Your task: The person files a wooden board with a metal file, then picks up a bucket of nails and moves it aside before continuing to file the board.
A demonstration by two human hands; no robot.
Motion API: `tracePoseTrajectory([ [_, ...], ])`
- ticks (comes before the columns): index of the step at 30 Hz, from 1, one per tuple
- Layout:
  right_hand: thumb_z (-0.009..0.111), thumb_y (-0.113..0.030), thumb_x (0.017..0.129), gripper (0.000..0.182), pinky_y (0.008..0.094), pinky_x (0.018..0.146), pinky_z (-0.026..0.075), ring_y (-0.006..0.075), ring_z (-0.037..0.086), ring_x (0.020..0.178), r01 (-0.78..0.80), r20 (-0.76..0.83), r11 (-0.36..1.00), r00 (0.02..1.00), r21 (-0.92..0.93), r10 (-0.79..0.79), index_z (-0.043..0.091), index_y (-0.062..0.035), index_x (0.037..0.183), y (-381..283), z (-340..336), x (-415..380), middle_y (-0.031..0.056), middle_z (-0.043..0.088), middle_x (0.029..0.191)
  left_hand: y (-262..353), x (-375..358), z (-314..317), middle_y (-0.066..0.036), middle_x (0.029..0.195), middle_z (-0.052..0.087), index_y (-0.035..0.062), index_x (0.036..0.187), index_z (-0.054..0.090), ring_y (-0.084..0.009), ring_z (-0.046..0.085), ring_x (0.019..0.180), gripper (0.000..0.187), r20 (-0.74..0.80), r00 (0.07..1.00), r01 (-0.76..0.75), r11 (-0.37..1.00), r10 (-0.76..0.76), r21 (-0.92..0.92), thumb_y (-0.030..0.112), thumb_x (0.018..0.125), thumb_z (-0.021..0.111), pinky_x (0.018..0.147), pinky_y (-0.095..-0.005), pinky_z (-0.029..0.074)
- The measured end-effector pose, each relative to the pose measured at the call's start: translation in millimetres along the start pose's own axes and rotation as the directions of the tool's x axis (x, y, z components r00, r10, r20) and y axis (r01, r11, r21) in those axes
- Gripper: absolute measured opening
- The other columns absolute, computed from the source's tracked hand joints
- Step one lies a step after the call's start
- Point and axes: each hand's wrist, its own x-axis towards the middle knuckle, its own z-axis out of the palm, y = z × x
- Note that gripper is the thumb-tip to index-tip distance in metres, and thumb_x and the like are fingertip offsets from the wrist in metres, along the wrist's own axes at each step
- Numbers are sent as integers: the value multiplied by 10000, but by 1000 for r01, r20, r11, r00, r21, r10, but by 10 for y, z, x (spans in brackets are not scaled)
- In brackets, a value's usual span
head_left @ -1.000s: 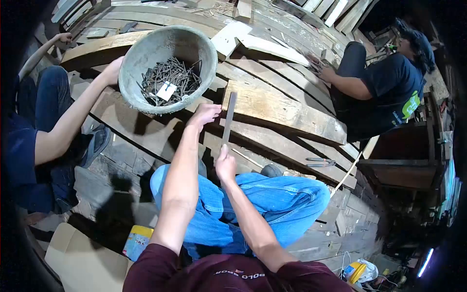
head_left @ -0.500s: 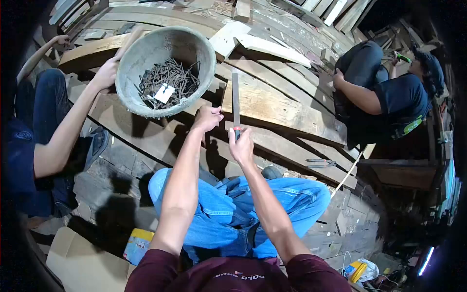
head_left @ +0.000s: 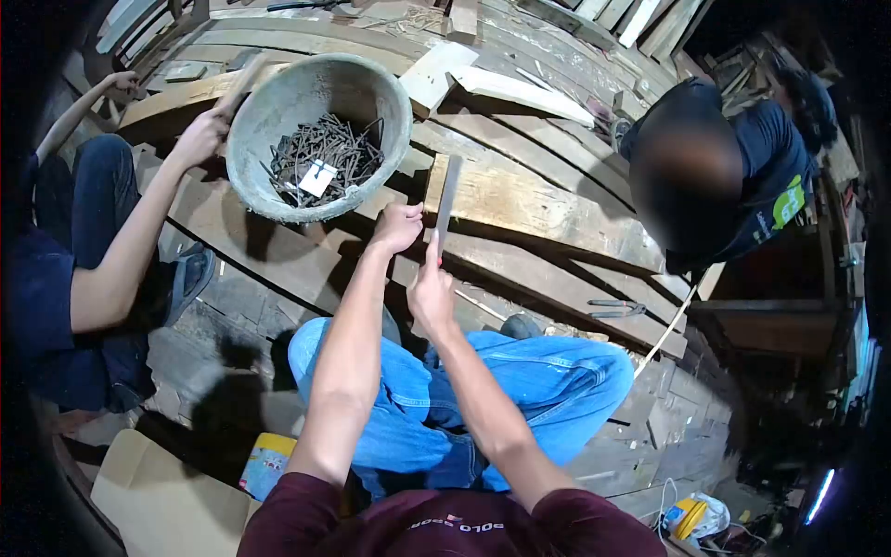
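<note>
Clearly, both arms reach forward above the blue jeans (head_left: 548, 371), and their forearms lean toward each other. The right hand (head_left: 432, 293) is closed around the lower part of a flat metal tool (head_left: 449, 197), and a bit of red shows beside the fingers. The wrist is nearly straight, and the blade points to the far side with a slight tilt to the right. This blade appears over the left end of a thick wooden block (head_left: 548, 212); whether it touches the wood, I cannot tell. The left hand (head_left: 399, 228) is a little farther and to the left, with the fingers curled, just beside the same end of the block. What is between its fingers, I cannot tell.

To the far left stands a tilted bucket (head_left: 243, 153) with many nails (head_left: 345, 153) and a white tag (head_left: 317, 178) inside. Beside its left rim, a co-worker's hand (head_left: 200, 139) grasps a wooden stick (head_left: 243, 82). Pliers (head_left: 620, 307) lie to the right of the block's near side, and another person (head_left: 775, 153) sits at the far right.
</note>
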Motion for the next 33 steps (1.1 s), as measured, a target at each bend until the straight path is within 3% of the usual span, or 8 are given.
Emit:
tracePoseTrajectory([
  [6, 513, -29, 823, 822, 557, 622, 515, 462, 643, 651, -51, 79, 998, 996, 20, 50, 151, -134, 1554, -74, -128, 92, 303, 622, 690, -74, 54, 24, -187, 1197, 660, -52, 1288, 573, -201, 645, 1096, 449, 27, 1000, -2, 999, 3, -54, -84, 841, 532, 941, -277, 505],
  [8, 505, -10, 815, 820, 568, 600, 502, 460, 638, 630, -100, 129, 993, 986, -61, 107, 163, -124, 1552, -78, -117, -173, 303, 618, 683, 269, -95, -123, -179, 1181, 668, -53, 1267, 590, -200, 651, 1075, 433, 99, 994, 26, 987, -42, 161, -88, 841, 524, 928, -279, 509],
  [14, 497, -39, 842, 751, 543, 567, 501, 465, 608, 564, 6, 1, 1000, 1000, -5, -6, 217, -104, 1536, -30, -88, 278, 292, 588, 611, 93, -61, 1, -185, 1188, 669, -52, 1260, 597, -196, 661, 1056, 436, 1, 1000, 23, 986, -23, -164, -61, 827, 542, 910, -282, 516],
  [15, 505, -43, 841, 763, 548, 574, 504, 470, 611, 577, -2, -1, 999, 1000, -46, 2, 202, -107, 1539, -32, -78, 326, 298, 589, 618, 129, -107, -17, -183, 1185, 672, -56, 1247, 606, -189, 663, 1048, 415, -26, 999, -24, 999, 23, -43, -49, 835, 553, 896, -279, 519],
  [22, 520, 12, 808, 834, 538, 577, 506, 441, 631, 588, -53, 101, 995, 993, -86, 61, 149, -83, 1549, -79, -143, -112, 284, 603, 633, 80, 5, -76, -181, 1008, 722, 99, 1092, 733, -236, 704, 963, 272, 3, 1000, -13, 998, 13, 56, 101, 842, 628, 852, -326, 516],
  [26, 499, -21, 775, 865, 577, 670, 501, 493, 637, 689, -157, 128, 981, 977, -117, 171, 149, -137, 1557, -141, -131, 282, 315, 616, 696, 121, -37, -56, -78, 946, 739, 5, 1137, 700, -98, 656, 876, 301, -44, 997, -64, 995, 67, 71, -11, 849, 610, 761, -264, 519],
  [28, 503, -32, 771, 887, 579, 685, 501, 502, 640, 727, -111, 116, 993, 987, -45, 115, 119, -157, 1561, -101, -134, 318, 328, 619, 728, 36, 10, -8, -111, 1013, 738, 10, 1170, 684, -117, 670, 932, 340, -30, 996, -81, 993, 79, -86, -22, 849, 575, 804, -264, 515],
  [33, 520, 35, 750, 912, 567, 578, 489, 468, 612, 585, -102, 140, 985, 983, -137, 122, 123, -104, 1559, -124, -159, -176, 305, 594, 636, 192, -62, -110, -164, 1095, 710, 81, 1148, 708, -252, 684, 1042, 352, 25, 1000, -3, 998, 1, 62, 62, 829, 560, 923, -313, 500],
])
